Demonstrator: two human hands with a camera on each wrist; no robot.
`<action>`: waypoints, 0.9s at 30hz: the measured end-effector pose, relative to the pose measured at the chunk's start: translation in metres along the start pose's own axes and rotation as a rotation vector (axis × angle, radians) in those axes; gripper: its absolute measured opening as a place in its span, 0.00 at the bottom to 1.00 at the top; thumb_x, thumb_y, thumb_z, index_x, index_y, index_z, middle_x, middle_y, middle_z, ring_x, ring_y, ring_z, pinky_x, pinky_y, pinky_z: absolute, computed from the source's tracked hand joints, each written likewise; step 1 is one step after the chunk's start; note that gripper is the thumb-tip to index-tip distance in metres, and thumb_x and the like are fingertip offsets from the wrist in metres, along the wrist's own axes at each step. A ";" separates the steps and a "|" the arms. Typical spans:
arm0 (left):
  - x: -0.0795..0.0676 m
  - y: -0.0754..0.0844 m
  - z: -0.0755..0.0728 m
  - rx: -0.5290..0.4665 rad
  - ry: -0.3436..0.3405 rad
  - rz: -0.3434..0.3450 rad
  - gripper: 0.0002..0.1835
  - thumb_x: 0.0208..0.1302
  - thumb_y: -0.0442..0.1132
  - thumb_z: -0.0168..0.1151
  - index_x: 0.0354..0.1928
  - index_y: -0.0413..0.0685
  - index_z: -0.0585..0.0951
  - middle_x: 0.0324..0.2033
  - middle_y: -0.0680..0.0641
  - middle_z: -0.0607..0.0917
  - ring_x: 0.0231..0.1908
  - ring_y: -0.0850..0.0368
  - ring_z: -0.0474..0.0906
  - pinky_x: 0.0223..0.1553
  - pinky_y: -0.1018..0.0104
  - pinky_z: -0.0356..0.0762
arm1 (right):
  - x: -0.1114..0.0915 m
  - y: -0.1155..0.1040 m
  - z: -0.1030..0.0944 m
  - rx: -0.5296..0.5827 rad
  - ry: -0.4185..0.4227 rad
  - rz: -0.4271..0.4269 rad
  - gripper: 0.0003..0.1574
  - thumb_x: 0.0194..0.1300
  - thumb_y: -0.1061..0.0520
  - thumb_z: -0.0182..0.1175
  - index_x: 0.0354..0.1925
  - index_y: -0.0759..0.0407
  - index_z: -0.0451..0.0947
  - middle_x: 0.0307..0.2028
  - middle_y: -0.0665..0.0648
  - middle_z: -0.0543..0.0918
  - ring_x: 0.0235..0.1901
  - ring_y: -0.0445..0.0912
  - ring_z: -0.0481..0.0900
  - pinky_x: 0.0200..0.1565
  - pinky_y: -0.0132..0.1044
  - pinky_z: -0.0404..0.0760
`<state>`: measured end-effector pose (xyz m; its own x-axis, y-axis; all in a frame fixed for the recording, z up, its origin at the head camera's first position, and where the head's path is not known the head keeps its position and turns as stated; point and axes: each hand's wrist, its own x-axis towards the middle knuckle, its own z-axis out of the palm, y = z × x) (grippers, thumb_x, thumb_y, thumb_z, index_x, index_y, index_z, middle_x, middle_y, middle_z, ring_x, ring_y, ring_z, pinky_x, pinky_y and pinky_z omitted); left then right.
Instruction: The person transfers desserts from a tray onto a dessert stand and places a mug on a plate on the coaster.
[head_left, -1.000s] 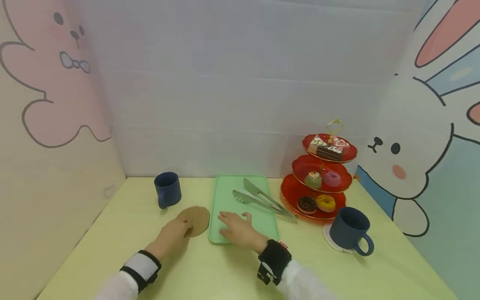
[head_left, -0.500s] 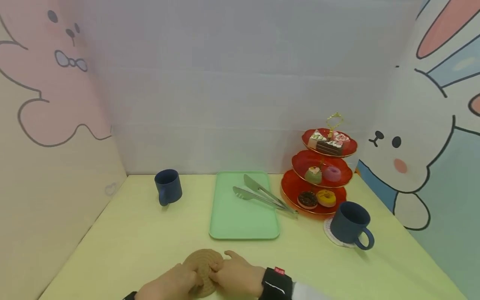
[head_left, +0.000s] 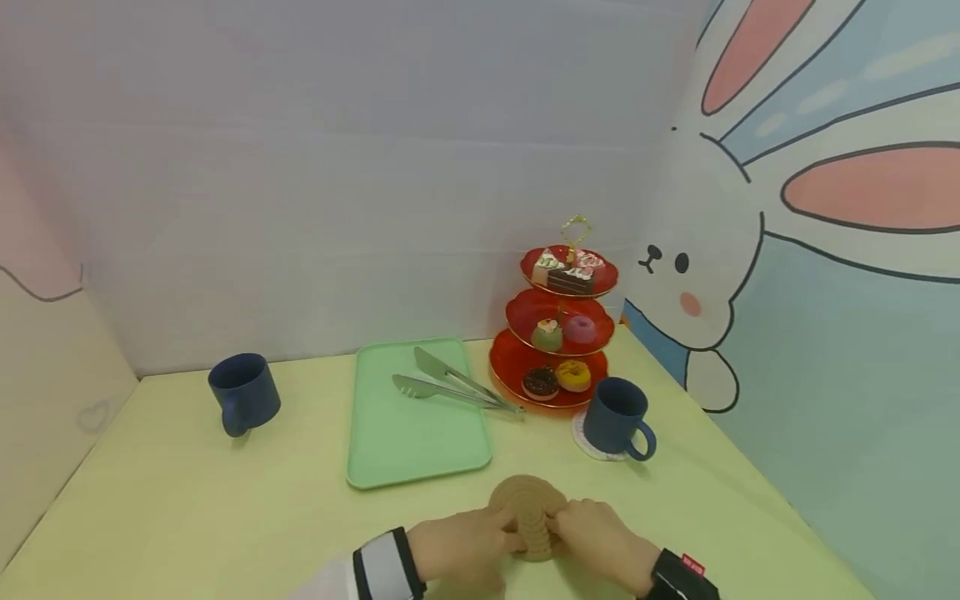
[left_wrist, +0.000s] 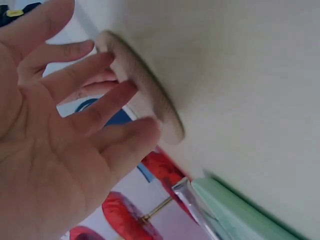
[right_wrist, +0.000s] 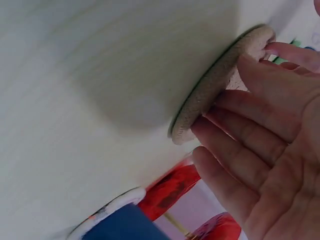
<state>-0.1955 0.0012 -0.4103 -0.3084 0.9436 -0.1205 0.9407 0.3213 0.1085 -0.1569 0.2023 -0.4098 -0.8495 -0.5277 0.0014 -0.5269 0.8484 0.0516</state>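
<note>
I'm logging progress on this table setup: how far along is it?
Done: one blue mug sits on a white coaster. In hand: both hands hold the brown coaster at the table's near edge. Left: the other mug stands bare on the table.

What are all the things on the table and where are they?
Coaster: one, brown, round, near table edge, between both hands.
Tray: one, green, middle of table.
Tongs: one pair, silver, lying over the tray's right side.
Mugs: two, dark blue; left mug on bare table, right mug on a white coaster.
Cake stand: one, red, three tiers, holding small cakes and doughnuts, behind right mug.
Table: one, pale yellow.
Left hand: fingers touching the brown coaster.
Right hand: fingers touching it too.
</note>
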 end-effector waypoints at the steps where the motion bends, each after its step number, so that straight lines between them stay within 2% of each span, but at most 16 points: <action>1: 0.007 -0.002 0.000 0.021 0.010 -0.017 0.24 0.50 0.51 0.66 0.50 0.54 0.78 0.44 0.54 0.74 0.41 0.63 0.71 0.42 0.72 0.73 | 0.002 0.006 0.001 -0.016 0.013 0.025 0.02 0.50 0.60 0.61 0.24 0.53 0.79 0.16 0.50 0.76 0.17 0.45 0.72 0.16 0.41 0.75; 5: 0.026 -0.014 -0.003 0.047 0.029 -0.133 0.24 0.49 0.48 0.67 0.51 0.52 0.78 0.53 0.48 0.77 0.50 0.56 0.74 0.51 0.66 0.73 | 0.017 0.024 0.006 -0.067 0.062 0.081 0.04 0.51 0.64 0.60 0.26 0.55 0.80 0.19 0.55 0.80 0.19 0.50 0.75 0.19 0.44 0.77; 8: 0.033 -0.023 -0.005 0.025 0.017 -0.218 0.26 0.50 0.46 0.66 0.53 0.50 0.77 0.56 0.46 0.75 0.51 0.52 0.74 0.53 0.62 0.73 | 0.031 0.031 0.011 -0.055 0.086 0.085 0.05 0.51 0.67 0.60 0.25 0.57 0.79 0.19 0.56 0.80 0.19 0.51 0.77 0.20 0.44 0.78; 11: 0.038 -0.030 -0.006 0.021 0.012 -0.267 0.27 0.51 0.45 0.65 0.56 0.49 0.75 0.59 0.45 0.74 0.55 0.51 0.71 0.56 0.57 0.70 | 0.041 0.037 0.016 -0.019 0.106 0.099 0.04 0.52 0.67 0.60 0.28 0.60 0.80 0.20 0.58 0.81 0.20 0.52 0.79 0.19 0.45 0.80; 16: 0.047 -0.037 -0.005 0.026 0.013 -0.294 0.29 0.52 0.45 0.64 0.59 0.49 0.72 0.61 0.44 0.71 0.62 0.50 0.63 0.60 0.53 0.64 | 0.049 0.048 0.019 -0.016 0.112 0.146 0.06 0.53 0.66 0.60 0.32 0.61 0.82 0.23 0.59 0.84 0.22 0.54 0.80 0.25 0.47 0.82; 21: 0.056 -0.040 -0.006 0.036 0.036 -0.298 0.31 0.52 0.45 0.64 0.60 0.47 0.71 0.62 0.43 0.70 0.62 0.49 0.62 0.61 0.52 0.63 | 0.051 0.057 0.018 0.035 0.093 0.200 0.05 0.53 0.67 0.61 0.32 0.61 0.81 0.25 0.60 0.83 0.25 0.55 0.81 0.27 0.49 0.82; 27: 0.047 -0.048 -0.007 0.017 0.051 -0.344 0.31 0.51 0.43 0.64 0.59 0.46 0.72 0.62 0.43 0.70 0.62 0.50 0.62 0.61 0.52 0.63 | 0.067 0.053 0.016 0.076 0.063 0.208 0.06 0.54 0.66 0.61 0.33 0.60 0.81 0.27 0.60 0.83 0.27 0.56 0.80 0.28 0.52 0.82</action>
<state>-0.2562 0.0307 -0.4143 -0.6140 0.7832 -0.0977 0.7826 0.6202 0.0540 -0.2424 0.2126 -0.4234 -0.9380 -0.3403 0.0666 -0.3428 0.9389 -0.0316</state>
